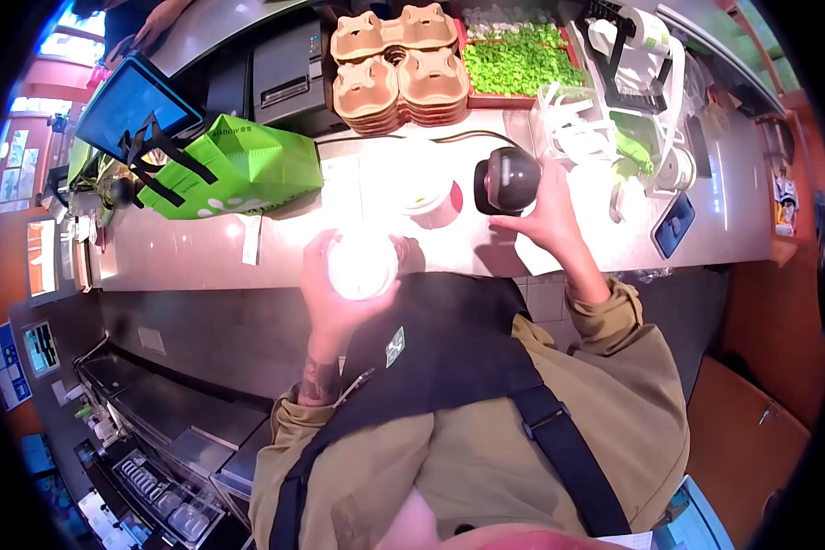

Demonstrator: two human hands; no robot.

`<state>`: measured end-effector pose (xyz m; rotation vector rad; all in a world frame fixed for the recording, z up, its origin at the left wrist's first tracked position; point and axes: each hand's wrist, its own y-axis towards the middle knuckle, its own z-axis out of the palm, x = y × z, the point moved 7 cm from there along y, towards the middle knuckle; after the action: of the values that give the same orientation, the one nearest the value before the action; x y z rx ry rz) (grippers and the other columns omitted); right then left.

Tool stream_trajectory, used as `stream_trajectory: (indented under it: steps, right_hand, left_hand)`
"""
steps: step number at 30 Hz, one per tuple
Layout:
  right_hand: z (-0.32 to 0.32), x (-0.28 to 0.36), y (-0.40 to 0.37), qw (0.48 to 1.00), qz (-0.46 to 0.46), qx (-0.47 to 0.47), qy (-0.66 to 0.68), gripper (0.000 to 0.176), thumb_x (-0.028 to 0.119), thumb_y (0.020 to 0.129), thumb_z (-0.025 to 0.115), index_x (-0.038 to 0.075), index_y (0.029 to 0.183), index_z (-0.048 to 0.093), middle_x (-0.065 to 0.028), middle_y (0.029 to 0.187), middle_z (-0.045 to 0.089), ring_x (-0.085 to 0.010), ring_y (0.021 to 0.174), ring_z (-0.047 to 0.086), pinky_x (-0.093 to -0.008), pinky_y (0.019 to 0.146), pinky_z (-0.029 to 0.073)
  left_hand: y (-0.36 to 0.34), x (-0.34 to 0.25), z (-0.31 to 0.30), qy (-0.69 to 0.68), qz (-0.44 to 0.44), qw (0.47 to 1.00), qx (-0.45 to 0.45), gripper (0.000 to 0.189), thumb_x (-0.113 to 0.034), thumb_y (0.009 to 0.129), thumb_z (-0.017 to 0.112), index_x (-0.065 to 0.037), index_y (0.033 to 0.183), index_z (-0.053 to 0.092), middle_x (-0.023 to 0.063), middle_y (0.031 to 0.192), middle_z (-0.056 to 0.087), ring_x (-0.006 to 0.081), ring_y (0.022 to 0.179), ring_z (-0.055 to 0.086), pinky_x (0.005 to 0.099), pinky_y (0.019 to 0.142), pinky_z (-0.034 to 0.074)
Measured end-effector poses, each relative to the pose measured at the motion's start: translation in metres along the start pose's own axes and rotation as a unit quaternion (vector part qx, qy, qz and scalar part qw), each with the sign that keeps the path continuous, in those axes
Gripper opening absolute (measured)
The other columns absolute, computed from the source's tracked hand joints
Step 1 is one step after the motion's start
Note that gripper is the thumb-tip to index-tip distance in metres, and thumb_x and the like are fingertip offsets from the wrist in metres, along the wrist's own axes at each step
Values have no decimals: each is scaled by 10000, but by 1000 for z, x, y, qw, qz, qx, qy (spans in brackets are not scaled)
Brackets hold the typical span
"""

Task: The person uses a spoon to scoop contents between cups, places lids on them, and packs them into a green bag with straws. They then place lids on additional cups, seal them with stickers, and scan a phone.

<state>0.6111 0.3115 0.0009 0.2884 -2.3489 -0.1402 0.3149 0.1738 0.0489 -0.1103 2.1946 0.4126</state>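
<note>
My left hand (pixel 332 286) is wrapped around a white round cup (pixel 362 266), held just in front of my apron at the counter's near edge; glare washes out the cup's top. My right hand (pixel 548 213) grips a dark rounded scanner-like device (pixel 507 180) standing on the pale counter (pixel 192 252). Between the two hands, slightly farther back, a white cup with a red patch (pixel 438 202) rests on the counter, also washed out by glare.
A green bag with black handles (pixel 247 170) lies at left beside a tilted blue screen (pixel 133 96). Behind are a grey printer (pixel 289 69), stacked cardboard cup carriers (pixel 394 69), a tray of green pieces (pixel 518 60) and clear plastic bags (pixel 568 124). Another person's hand (pixel 160 18) shows top left.
</note>
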Motion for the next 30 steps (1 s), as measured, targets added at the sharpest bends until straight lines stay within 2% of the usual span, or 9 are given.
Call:
stream_trajectory:
  steps: [2, 4, 7, 13, 18, 23, 27, 29, 30]
  right_hand:
    - [-21, 22, 27, 995, -87, -40, -37, 697, 350, 662, 816, -1, 1182, 513, -200, 1071, 550, -363, 959, 565, -411, 849, 469]
    - [-32, 24, 83, 998, -43, -52, 12, 266, 218, 779, 709, 7, 935, 670, -210, 849, 640, -348, 809, 638, -408, 748, 509]
    - [13, -18, 185, 980, -36, 20, -194, 158, 122, 778, 651, -31, 805, 681, -253, 780, 657, -376, 771, 671, -461, 705, 534]
    - [92, -87, 257, 920, 8, 160, -358, 364, 213, 612, 836, -41, 826, 687, -257, 907, 671, -361, 882, 673, -398, 786, 561]
    - [83, -82, 249, 880, 16, 274, -389, 203, 123, 689, 692, -36, 815, 693, -277, 888, 659, -389, 894, 661, -418, 785, 538]
    - [80, -85, 250, 912, -18, 181, -368, 162, 76, 777, 573, 32, 819, 723, -251, 903, 668, -373, 897, 661, -421, 831, 517]
    - [65, -90, 248, 930, -11, 161, -329, 204, 30, 789, 546, 98, 815, 736, -198, 907, 687, -329, 903, 668, -401, 825, 514]
    - [51, -76, 240, 939, -7, 171, -299, 200, 29, 788, 546, 94, 826, 731, -182, 893, 692, -319, 889, 670, -390, 815, 516]
    - [52, -83, 242, 938, -14, 177, -298, 191, 37, 784, 550, 99, 837, 723, -164, 879, 694, -325, 880, 667, -383, 808, 515]
  left_hand:
    - [6, 3, 6, -8, 9, 1000, 9, 866, -253, 504, 890, -29, 1212, 444, 105, 1128, 505, 227, 1046, 531, 369, 900, 456]
    - [13, 9, 7, -29, -9, 999, 11, 882, -206, 507, 897, -32, 1235, 429, 103, 1164, 495, 223, 1086, 520, 367, 947, 435]
    - [22, 15, 7, -19, 7, 999, 34, 884, -200, 512, 898, -30, 1241, 430, 97, 1176, 501, 220, 1092, 530, 358, 946, 443]
    - [42, 25, 3, -22, 25, 997, 64, 878, -218, 513, 895, -41, 1243, 442, 105, 1152, 534, 213, 1071, 547, 347, 921, 458]
    - [64, 31, -7, -49, 51, 992, 103, 863, -256, 504, 885, -37, 1240, 490, 145, 1155, 578, 274, 1060, 589, 371, 922, 468]
    - [72, 20, -13, -98, 59, 976, 188, 945, -261, 480, 903, -55, 1295, 471, 126, 1241, 536, 268, 1158, 528, 374, 973, 431]
    - [68, -17, -25, 73, 107, 990, 49, 982, -308, 483, 905, -51, 1314, 450, 150, 1273, 486, 327, 1166, 495, 402, 969, 425]
    - [63, -72, -10, 108, 246, 963, -20, 514, -260, 649, 822, -47, 1053, 585, 142, 1086, 582, 313, 1051, 562, 395, 864, 484]
    - [50, -75, 27, -29, 222, 974, 42, 529, -207, 612, 824, -33, 1058, 600, 134, 1143, 578, 295, 1067, 561, 382, 914, 460]
